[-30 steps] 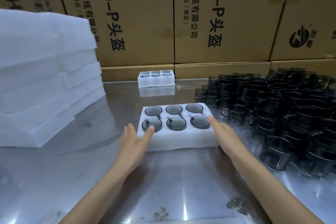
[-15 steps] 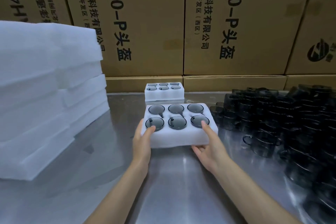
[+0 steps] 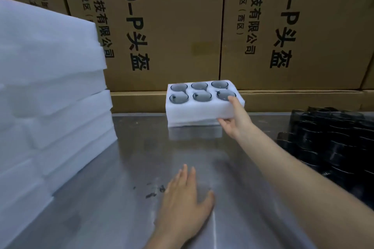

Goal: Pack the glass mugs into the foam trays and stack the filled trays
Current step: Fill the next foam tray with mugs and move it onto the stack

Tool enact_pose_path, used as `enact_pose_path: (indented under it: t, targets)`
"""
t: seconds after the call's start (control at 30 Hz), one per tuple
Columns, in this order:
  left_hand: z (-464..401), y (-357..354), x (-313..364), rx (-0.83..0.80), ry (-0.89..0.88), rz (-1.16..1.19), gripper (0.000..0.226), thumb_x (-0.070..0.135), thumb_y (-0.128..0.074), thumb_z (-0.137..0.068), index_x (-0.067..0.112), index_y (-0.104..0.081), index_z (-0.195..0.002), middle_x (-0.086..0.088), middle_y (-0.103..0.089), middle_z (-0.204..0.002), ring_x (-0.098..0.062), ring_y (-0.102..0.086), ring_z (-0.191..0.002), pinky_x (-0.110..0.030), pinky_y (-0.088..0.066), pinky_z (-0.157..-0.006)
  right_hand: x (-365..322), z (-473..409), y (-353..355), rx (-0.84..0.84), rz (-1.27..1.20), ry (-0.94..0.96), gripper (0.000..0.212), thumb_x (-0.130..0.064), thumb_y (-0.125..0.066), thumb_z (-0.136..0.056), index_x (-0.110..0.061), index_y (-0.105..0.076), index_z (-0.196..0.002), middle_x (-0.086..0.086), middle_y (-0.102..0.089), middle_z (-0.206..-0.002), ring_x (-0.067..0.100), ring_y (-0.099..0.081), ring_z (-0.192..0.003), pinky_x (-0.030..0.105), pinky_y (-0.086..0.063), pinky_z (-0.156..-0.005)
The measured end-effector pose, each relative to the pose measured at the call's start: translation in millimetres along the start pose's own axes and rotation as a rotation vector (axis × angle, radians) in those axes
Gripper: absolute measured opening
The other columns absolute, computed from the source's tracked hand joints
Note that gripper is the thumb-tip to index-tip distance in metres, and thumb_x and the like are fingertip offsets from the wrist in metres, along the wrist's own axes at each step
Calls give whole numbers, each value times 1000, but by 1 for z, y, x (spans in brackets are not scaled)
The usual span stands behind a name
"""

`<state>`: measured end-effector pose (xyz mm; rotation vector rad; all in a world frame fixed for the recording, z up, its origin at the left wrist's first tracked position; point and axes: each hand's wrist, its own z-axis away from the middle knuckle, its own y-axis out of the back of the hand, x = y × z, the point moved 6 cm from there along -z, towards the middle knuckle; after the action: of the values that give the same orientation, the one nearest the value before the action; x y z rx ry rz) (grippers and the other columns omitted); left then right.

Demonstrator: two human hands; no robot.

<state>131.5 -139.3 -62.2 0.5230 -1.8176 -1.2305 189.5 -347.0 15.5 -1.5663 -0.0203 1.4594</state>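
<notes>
A white foam tray (image 3: 194, 110) filled with several grey glass mugs (image 3: 201, 96) sits at the back of the steel table, on top of another filled tray (image 3: 192, 123) whose edge shows beneath. My right hand (image 3: 235, 121) grips the upper tray's front right corner, thumb on top near a mug, fingers under the edge. My left hand (image 3: 185, 204) lies flat, fingers straight, on the table near me and holds nothing. A crowd of loose dark glass mugs (image 3: 332, 139) stands at the right.
A tall stack of empty white foam trays (image 3: 48, 95) fills the left side. Brown cardboard boxes (image 3: 168, 26) with printed text form a wall behind the steel table (image 3: 141, 168). A low cardboard strip (image 3: 137, 101) runs along the table's back edge.
The filled tray went from in front of me to the back, onto the other filled tray. My left hand let go and came down flat on the table; my right hand still grips it.
</notes>
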Motion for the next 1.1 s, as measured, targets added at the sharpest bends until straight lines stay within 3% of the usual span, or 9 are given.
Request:
enact_pose_path:
  t: [0.13, 0.23, 0.33, 0.47, 0.67, 0.83, 0.97, 1.07, 1.1]
  targets:
    - [-1, 1, 6, -16, -6, -112, 73, 60, -30, -92, 26, -3, -152, 2, 9, -159, -9, 5, -145, -25, 1, -115, -9, -43, -29, -14, -11, 32, 54, -30, -72, -81, -11, -45, -124, 11, -56, -120, 24, -62, -98, 34, -57, -69]
    - [-2, 0, 8, -39, -2, -169, 72, 59, -28, -92, 28, 0, -151, 3, 15, -158, -8, 10, -145, -26, 2, -115, -2, -72, -29, 3, 14, 52, 49, -28, -73, -82, -9, -44, -116, 12, -56, -120, 25, -62, -102, 39, -55, -86]
    - [-4, -1, 9, -75, 10, -182, 73, 59, -28, -92, 27, 2, -151, 3, 17, -158, -8, 12, -144, -27, 4, -115, 15, -94, -20, 16, 135, 71, 66, -29, -71, -84, -9, -32, -133, 6, -48, -130, 22, -54, -115, 40, -46, -99]
    - [-2, -1, 9, -72, 25, -183, 73, 60, -26, -92, 27, 2, -151, 4, 17, -158, -8, 12, -144, -28, 4, -115, 21, -105, -18, -24, 501, 133, 69, -18, -64, -89, -16, -15, -138, 2, -43, -136, 19, -49, -121, 36, -42, -88]
    - [-3, -4, 8, -72, 33, -203, 73, 60, -25, -92, 27, 3, -151, 4, 16, -158, -8, 12, -144, -28, 5, -115, 12, -122, -14, -22, 665, 135, 50, -14, -50, -97, -16, -20, -137, 1, -50, -131, 14, -61, -97, 40, -46, -88]
    - [-5, -5, 9, -78, 18, -230, 74, 63, -18, -89, 28, 4, -151, 4, 18, -158, -9, 13, -144, -28, 4, -115, 10, -130, -15, -23, 786, 178, 38, -4, -48, -95, -7, -41, -132, 10, -53, -134, 26, -55, -119, 41, -46, -96]
    - [-5, -2, 10, -47, 31, -209, 79, 63, -13, -81, 28, 1, -151, 3, 14, -158, -9, 10, -145, -28, 1, -116, 13, -134, -12, 10, 659, 177, 38, -6, -43, -97, -3, -41, -134, 16, -51, -134, 28, -60, -110, 31, -50, -69]
    - [-5, 11, 16, 140, -7, -297, 84, 62, -18, -72, 27, -27, -148, 0, -15, -158, -10, -17, -144, -26, -19, -114, 31, -132, 3, 121, 575, 96, 44, -27, -49, -98, -5, -39, -134, 13, -47, -136, 25, -65, -88, 30, -51, -62]
    - [-5, 9, 16, 129, -21, -260, 86, 62, -17, -71, 28, -22, -149, 1, -9, -159, -9, -11, -145, -26, -14, -114, 37, -132, 8, 145, 559, 93, 51, -34, -51, -96, -5, -37, -135, 13, -45, -137, 26, -65, -90, 31, -52, -62]
